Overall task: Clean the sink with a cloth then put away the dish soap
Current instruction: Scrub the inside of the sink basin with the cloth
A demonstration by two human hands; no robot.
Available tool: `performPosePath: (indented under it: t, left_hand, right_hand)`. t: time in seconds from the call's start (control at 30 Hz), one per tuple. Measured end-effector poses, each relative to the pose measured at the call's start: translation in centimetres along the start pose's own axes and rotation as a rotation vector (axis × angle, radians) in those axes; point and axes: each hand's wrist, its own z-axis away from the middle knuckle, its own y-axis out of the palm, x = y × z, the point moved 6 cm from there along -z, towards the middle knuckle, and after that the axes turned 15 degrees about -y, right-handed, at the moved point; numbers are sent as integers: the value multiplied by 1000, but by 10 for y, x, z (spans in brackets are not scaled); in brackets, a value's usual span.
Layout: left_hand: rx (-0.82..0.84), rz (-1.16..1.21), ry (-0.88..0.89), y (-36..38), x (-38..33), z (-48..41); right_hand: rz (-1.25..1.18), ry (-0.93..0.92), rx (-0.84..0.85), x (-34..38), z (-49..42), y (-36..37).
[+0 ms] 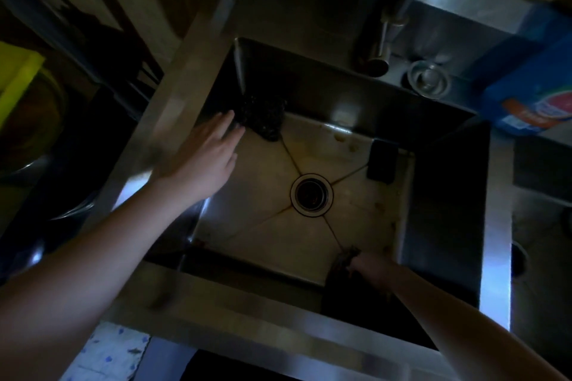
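I look down into a dim steel sink [247,219] with a round drain [311,195] in the middle. My left hand [205,155] reaches over the left rim with fingers straight, fingertips close to a dark scrubber [263,116] lying in the far left corner. My right hand [370,269] is low in the near right corner and grips a dark cloth [345,260] against the sink floor. A small dark sponge [382,161] lies by the right wall. No dish soap bottle is clearly recognisable in this dark view.
A tap [390,15] stands behind the sink, with a round metal strainer [428,79] on the counter beside it. A blue box [535,93] sits at the far right. A yellow-green board [18,77] is at the far left. A patterned cloth [114,353] lies near the front edge.
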Motion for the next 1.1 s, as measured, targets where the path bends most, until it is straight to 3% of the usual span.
performPosePath:
  t: [0.37, 0.67, 0.93, 1.1]
  left_hand:
    - [67, 45, 80, 23, -62, -6]
    - [90, -56, 92, 38, -69, -15]
    - [82, -102, 20, 31, -47, -26]
    - [42, -102, 10, 21, -47, -38]
  right_hand:
    - [14, 109, 112, -37, 37, 10]
    - [35, 159, 68, -50, 45, -14]
    - [3, 347, -167, -89, 38, -53]
    - [-160, 463, -526, -110, 38, -80]
